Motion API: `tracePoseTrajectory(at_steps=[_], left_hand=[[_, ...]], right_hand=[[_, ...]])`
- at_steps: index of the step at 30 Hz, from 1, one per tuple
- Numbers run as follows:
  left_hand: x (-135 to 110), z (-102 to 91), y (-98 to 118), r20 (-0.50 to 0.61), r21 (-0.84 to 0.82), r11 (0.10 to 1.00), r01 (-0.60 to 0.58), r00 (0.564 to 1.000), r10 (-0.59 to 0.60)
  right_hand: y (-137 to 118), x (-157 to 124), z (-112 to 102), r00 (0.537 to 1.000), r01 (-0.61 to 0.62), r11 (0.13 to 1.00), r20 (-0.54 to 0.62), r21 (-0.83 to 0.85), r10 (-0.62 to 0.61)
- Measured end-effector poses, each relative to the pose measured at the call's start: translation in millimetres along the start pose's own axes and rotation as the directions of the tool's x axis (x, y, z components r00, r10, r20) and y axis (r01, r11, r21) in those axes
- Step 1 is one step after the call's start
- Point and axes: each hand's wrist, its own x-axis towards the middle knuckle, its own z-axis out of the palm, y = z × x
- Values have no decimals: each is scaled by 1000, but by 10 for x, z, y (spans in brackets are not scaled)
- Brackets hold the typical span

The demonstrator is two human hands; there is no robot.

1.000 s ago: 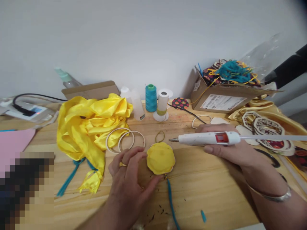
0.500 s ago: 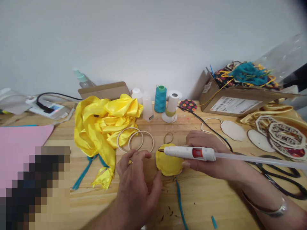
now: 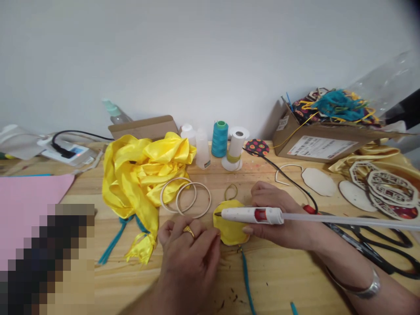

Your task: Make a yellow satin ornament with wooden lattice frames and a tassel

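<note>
My right hand [image 3: 286, 234] is wrapped round a white hot glue gun [image 3: 249, 215], with a long clear glue stick [image 3: 328, 219] sticking out behind it. The gun's metal tip is over the left part of a small yellow fabric disc [image 3: 232, 234] lying on the table. My left hand [image 3: 190, 251], with a ring on one finger, pinches the disc's left edge between thumb and fingertips. From the disc's top extends a thin olive cord loop [image 3: 231, 192], and from its bottom hangs a teal tassel [image 3: 246, 280]. The glue gun covers part of the disc.
Two wooden rings [image 3: 210, 202] overlap beside crumpled yellow satin [image 3: 127, 179]. Behind stand a teal thread cone [image 3: 219, 139], a white spool [image 3: 236, 144] and bottles. At right are scissors [image 3: 402, 262], wooden cutouts [image 3: 318, 181] and a cardboard box [image 3: 323, 140] of scraps.
My left fingers have closed in on the disc's left edge. My right hand has shifted the glue gun slightly left and down, its tip now over the disc.
</note>
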Motion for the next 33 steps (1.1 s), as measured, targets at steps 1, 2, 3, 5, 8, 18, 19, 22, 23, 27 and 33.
tracePoseTrajectory(at_steps=[1,2,3,5,8,18,19,22,23,27,33], left_hand=[[2,1,4,8,-2,1000,-1,1000,1],[3,1,6,13,-3,1000,-1,1000,1],[3,1,8,18,-3,1000,-2,1000,2],[-1,-2,8,29,5,1000,-5,1000,5],[-6,-8,1,37,14,1000,-8,999,7],[4,1,-21,25,11,999,-41,999,41],[4,-1,-20,27,13,999,-44,999,43],[3,-19,-11,31,13,999,-33,999,33],[3,-28,-9,28,9,1000,-21,999,20],[-3,-58,-35,2,2,999,45,999,-45],[-22,-46,-93,15,31,995,99,995,-100]], right_hand=[[3,0,6,1000,-1,1000,2,-1,1],[6,-1,11,1000,-7,1000,4,0,7],[7,-1,14,1000,-14,1000,4,1,14],[8,-1,14,1000,-27,1000,8,3,27],[4,3,1,999,-40,999,5,3,40],[26,20,-9,994,-47,998,-98,51,51],[24,20,-16,993,-49,997,-106,55,54],[15,12,-54,990,-41,996,-131,79,51],[12,6,-66,990,-38,996,-132,86,49],[10,-29,-81,997,-15,997,-71,78,20],[12,-68,-43,994,14,991,101,135,-28]])
